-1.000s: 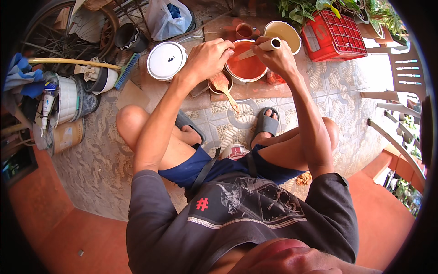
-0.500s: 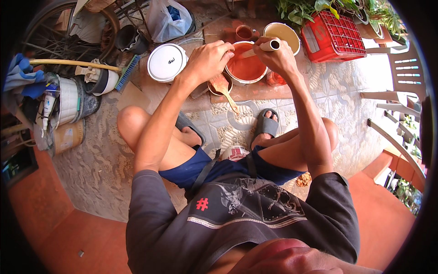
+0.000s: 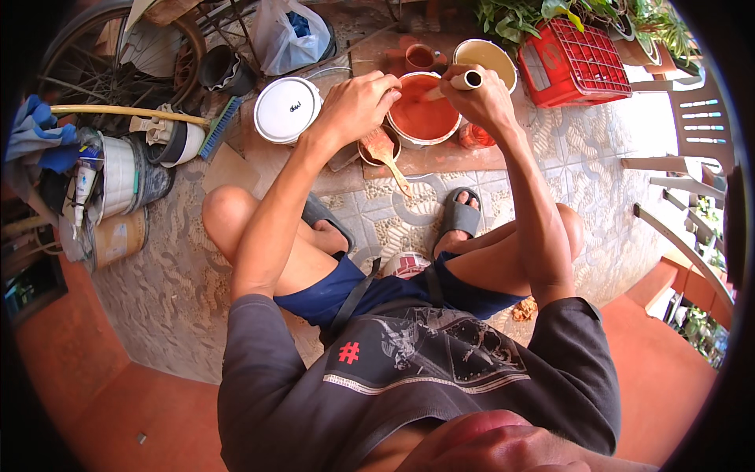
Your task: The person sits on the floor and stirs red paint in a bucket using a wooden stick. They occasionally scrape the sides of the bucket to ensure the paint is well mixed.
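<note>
Orange-red paint fills a white bucket [image 3: 429,142] in front of me. My right hand [image 3: 484,98] is closed around a pale, hollow-ended stick [image 3: 472,79], whose lower end reaches into the paint. At the bucket's left rim, my left hand [image 3: 358,104] is closed with curled fingers, seemingly gripping the rim; its fingertips are partly hidden. Just below that hand a paint-stained flat brush [image 3: 382,149] lies across a small round container [image 3: 366,156], its handle pointing toward me. Right of the paint bucket stands a clear jar [image 3: 475,137] with red contents.
A white-lidded bucket [image 3: 286,108] is at left, a bucket of beige liquid [image 3: 514,73] beyond the paint, beside a reddish-brown pot [image 3: 420,57]. A red crate [image 3: 572,63] and plastic chair [image 3: 698,118] line the right. A blue-bristled broom [image 3: 219,127] and piled pails are at left.
The stick has shifted within the paint, with less of its length showing past my right hand. That hand has moved slightly; my left hand stays at the rim.
</note>
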Demonstrator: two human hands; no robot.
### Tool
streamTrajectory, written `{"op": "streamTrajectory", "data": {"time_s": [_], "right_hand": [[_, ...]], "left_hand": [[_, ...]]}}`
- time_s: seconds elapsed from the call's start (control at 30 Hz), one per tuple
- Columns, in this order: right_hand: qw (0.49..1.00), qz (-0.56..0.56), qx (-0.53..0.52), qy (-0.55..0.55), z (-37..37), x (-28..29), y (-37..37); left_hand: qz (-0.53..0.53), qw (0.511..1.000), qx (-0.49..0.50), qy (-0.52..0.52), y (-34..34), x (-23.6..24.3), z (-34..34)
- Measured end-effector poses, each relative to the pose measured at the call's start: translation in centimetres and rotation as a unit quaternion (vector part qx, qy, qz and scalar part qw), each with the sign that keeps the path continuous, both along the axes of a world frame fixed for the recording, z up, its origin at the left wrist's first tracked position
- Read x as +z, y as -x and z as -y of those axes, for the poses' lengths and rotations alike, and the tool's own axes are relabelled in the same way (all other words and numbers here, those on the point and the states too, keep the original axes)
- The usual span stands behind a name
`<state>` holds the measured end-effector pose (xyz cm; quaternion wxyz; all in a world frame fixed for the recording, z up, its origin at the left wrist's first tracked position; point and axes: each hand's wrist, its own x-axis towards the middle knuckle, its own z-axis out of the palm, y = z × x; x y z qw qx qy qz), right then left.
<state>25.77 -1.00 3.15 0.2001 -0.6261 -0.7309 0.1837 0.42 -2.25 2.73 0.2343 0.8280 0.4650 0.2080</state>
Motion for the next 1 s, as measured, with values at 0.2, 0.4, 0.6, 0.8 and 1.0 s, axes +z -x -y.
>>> {"op": "streamTrajectory", "data": {"time_s": [0.2, 0.4, 0.6, 0.8, 1.0], "right_hand": [[0.998, 0.000, 0.018, 0.059, 0.7, 1.6, 0.7], [0.999, -0.030, 0.002, 0.011, 0.5, 0.3, 0.9], [0.999, 0.015, 0.008, 0.047, 0.5, 0.7, 0.5], [1.000, -0.018, 0.017, -0.018, 0.5, 0.0, 0.7], [0.997, -0.037, 0.011, 0.061, 0.4, 1.3, 0.6]], "left_hand": [[0.002, 1.000, -0.001, -0.012, 0.4, -0.3, -0.1], [0.012, 1.000, -0.004, -0.016, 0.1, -0.2, -0.1], [-0.004, 1.000, 0.000, 0.001, 0.3, -0.1, 0.1], [0.009, 1.000, -0.005, -0.022, 0.1, -0.4, 0.1], [-0.012, 1.000, -0.001, 0.003, 0.4, -0.1, 0.3]]}}
